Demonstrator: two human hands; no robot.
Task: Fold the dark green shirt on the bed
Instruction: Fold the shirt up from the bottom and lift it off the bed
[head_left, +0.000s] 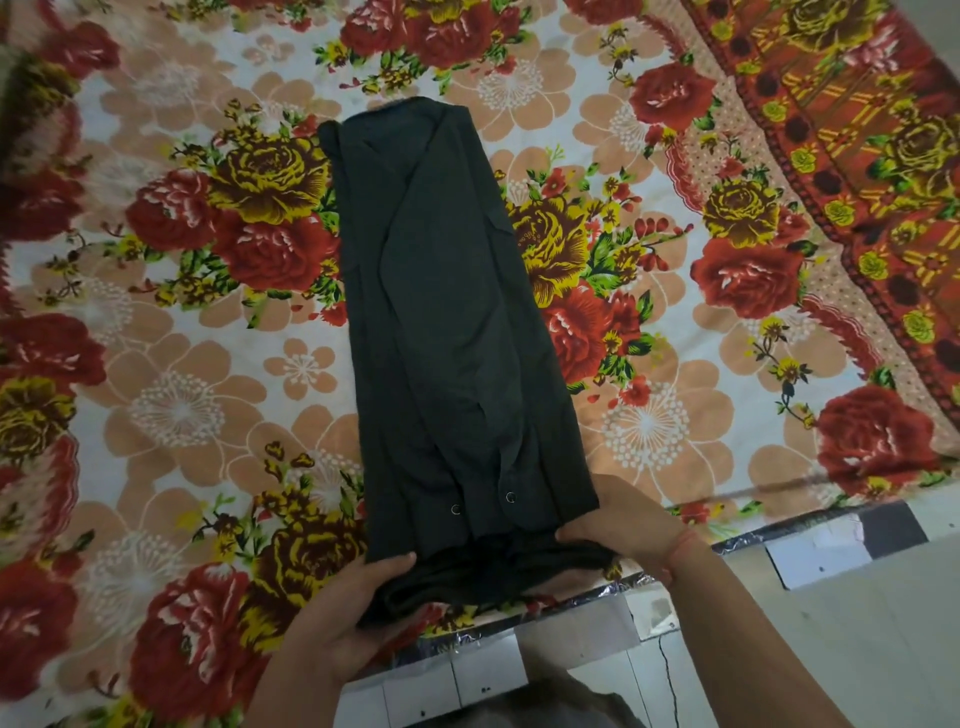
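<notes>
As left hand (340, 616) and right hand (626, 522) grip its end, dark green shirt (452, 312), bed (176, 358)

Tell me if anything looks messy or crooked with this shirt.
Mostly tidy: the shirt lies as a long narrow strip on the bedsheet. Only its near end is bunched where the left hand and right hand grip it.

My left hand (340, 621) curls round the near left corner of the dark green shirt (447, 312), thumb on top, fingers tucked underneath. My right hand (628, 519) grips the near right corner, thumb pointing inward. My left forearm (291, 691) and right forearm (769, 649) are bare, both slanting inward.
</notes>
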